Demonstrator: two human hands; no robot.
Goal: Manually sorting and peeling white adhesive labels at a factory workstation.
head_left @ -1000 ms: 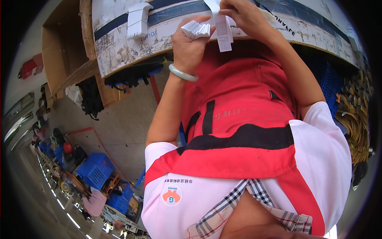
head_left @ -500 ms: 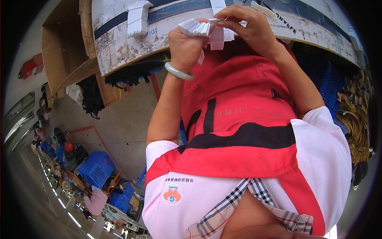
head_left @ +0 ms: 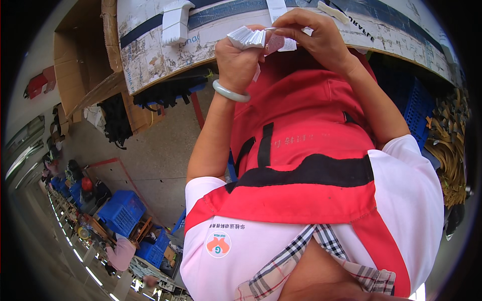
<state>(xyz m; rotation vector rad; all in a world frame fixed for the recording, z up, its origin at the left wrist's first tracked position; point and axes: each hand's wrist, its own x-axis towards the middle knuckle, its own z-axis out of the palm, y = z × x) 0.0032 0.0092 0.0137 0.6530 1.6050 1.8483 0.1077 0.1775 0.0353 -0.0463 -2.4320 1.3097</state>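
Note:
My left hand (head_left: 237, 64) is closed around a fanned bundle of small white folded labels (head_left: 246, 37), held just over the table's near edge. Close beside it, the thumb and fingers of my right hand (head_left: 319, 37) pinch the end of a thin white label (head_left: 270, 29) that reaches toward the bundle. Between the two hands shows a pale pinkish translucent strip (head_left: 274, 45); where it is attached I cannot tell. A white paper piece (head_left: 287, 45) lies behind it at the table edge.
On the worn, taped table top (head_left: 145, 60) stands a white stack of labels (head_left: 174, 25). A label strip (head_left: 276, 9) and a pale folded piece (head_left: 333, 12) lie farther right. An open cardboard box (head_left: 83, 60) is at left, a blue crate (head_left: 417, 108) at right.
The pinkish strip hung straight down before; now it is bunched up closer to my left hand. My left hand has shifted slightly right, and my right hand keeps pinching the thin label.

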